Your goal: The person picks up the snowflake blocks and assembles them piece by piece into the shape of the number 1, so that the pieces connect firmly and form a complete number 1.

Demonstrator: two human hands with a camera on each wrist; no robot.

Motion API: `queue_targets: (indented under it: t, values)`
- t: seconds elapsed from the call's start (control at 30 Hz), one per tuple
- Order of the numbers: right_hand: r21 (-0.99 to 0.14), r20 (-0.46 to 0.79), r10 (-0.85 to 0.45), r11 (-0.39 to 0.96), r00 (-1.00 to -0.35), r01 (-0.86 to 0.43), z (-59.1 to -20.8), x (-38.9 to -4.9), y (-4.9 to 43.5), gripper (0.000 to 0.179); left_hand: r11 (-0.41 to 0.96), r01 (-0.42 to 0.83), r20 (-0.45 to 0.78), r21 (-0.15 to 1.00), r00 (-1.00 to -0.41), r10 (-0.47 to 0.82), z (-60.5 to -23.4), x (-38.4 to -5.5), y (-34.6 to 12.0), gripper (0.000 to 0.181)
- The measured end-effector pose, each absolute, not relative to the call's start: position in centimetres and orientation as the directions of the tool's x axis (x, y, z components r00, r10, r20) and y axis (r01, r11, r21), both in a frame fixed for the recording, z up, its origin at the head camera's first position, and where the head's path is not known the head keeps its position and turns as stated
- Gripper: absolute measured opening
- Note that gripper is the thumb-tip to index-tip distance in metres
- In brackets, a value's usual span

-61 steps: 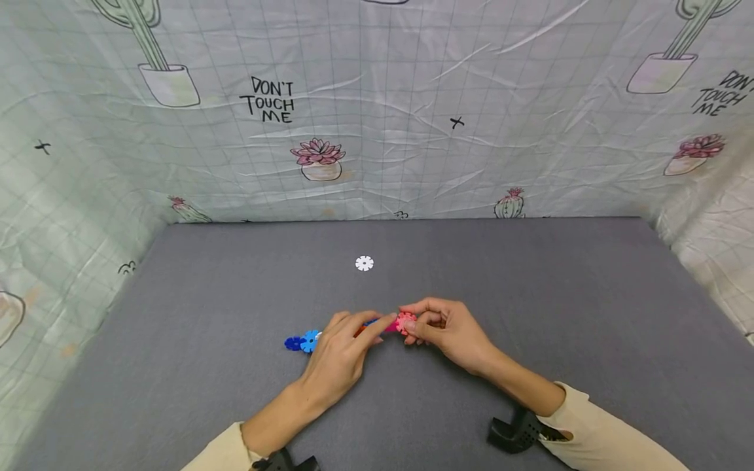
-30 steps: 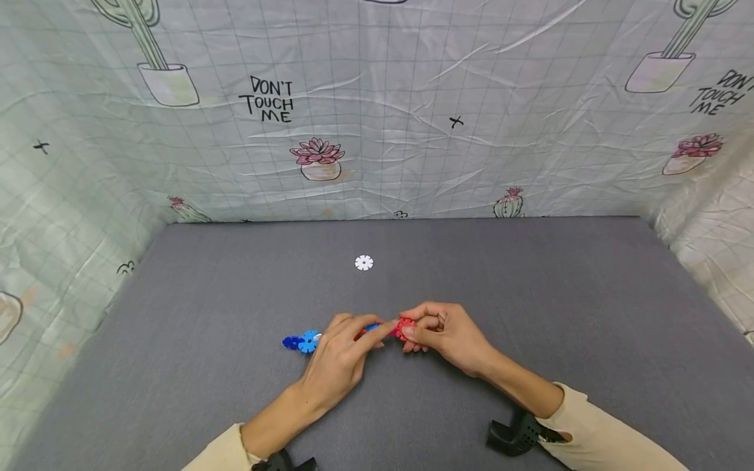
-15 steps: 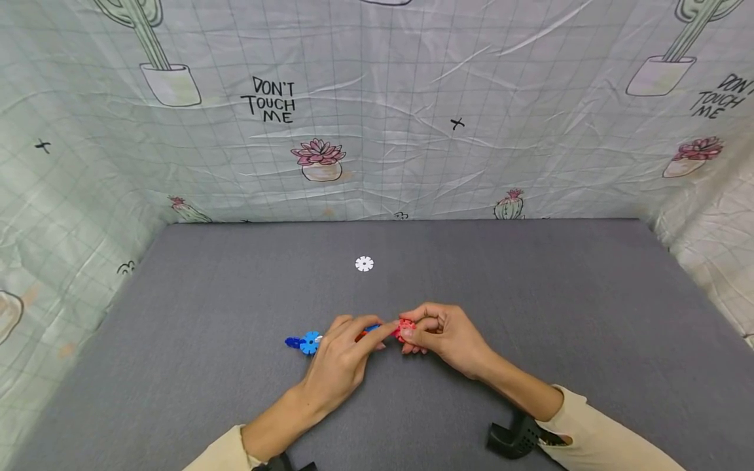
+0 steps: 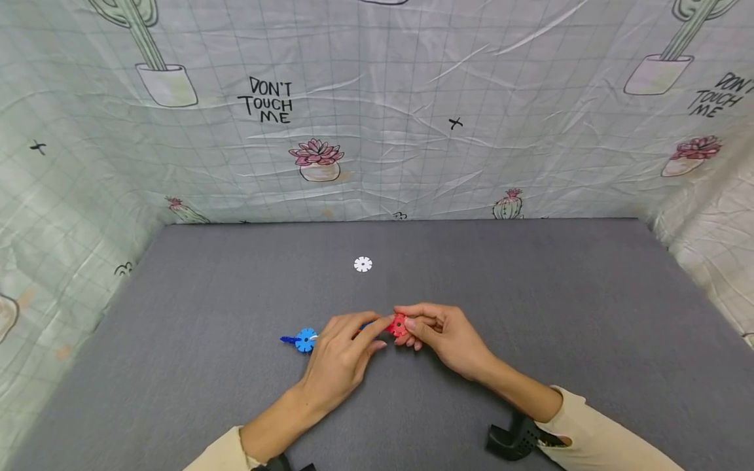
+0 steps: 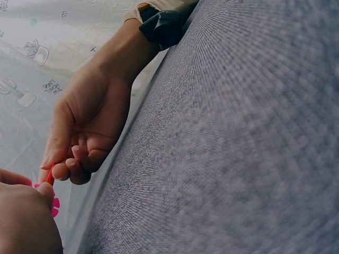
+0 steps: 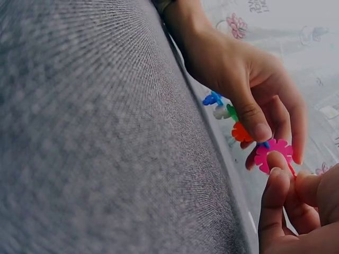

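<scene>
A chain of interlocking snowflake discs runs under my left hand [image 4: 336, 356], whose thumb and fingers grip it near its right end. At the left end, in the head view, a dark blue disc [image 4: 288, 339] stands edge-on beside a light blue disc [image 4: 305, 340]. The right wrist view also shows a green disc [image 6: 232, 111], an orange disc [image 6: 241, 131] and a pink disc [image 6: 283, 148]. Between thumb and fingers my right hand [image 4: 456, 340] pinches a red disc [image 4: 398, 325], set against the pink one. Left fingers hide the chain's middle in the head view.
A loose white disc [image 4: 362, 264] lies farther back on the grey table [image 4: 530, 281]. Behind the table hangs a printed cloth [image 4: 383, 150], which also runs along both sides. Each wrist wears a black device, such as the right wristband [image 4: 512, 438].
The red disc and the right hand have shifted slightly left. The chain has rolled a little, so its dark blue end disc now shows edge-on. Both hands keep their hold.
</scene>
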State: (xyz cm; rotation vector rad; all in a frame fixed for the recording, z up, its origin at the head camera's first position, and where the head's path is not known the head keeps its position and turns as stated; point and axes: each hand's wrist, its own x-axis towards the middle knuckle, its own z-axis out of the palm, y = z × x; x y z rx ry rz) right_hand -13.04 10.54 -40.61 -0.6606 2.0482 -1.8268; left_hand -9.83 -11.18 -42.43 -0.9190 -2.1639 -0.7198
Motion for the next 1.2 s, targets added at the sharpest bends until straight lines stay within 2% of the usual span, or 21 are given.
queue_targets:
  t: [0.17,0.53,0.7,0.87,1.2]
  values:
    - [-0.991,0.073,-0.532,0.057,-0.843,-0.122,-40.6,-13.0,10.4,0.032,0.587,0.77,0.76,0.252,-0.532,0.372,-42.4,-9.8,-11.2,0.033]
    - [-0.958,0.049,-0.512,0.218,-0.858,-0.185,-40.2,-13.2,10.5,0.032,0.544,0.785,0.753,0.297,-0.543,0.372,-42.5,-9.9,-11.3,0.03]
    - [-0.942,0.042,-0.467,0.275,-0.883,-0.19,-39.4,-13.7,10.9,0.029,0.544,0.782,0.769,0.303,-0.538,0.346,-42.5,-9.8,-11.2,0.028]
    - [-0.925,0.075,-0.43,0.307,-0.9,-0.224,-38.5,-15.2,10.9,0.027,0.546,0.783,0.779,0.298,-0.53,0.335,-42.4,-9.7,-11.1,0.026]
    - [-0.845,0.195,-0.432,0.382,-0.881,-0.375,-37.8,-19.7,8.2,0.026,0.548,0.781,0.779,0.299,-0.531,0.332,-42.3,-9.7,-11.2,0.026]
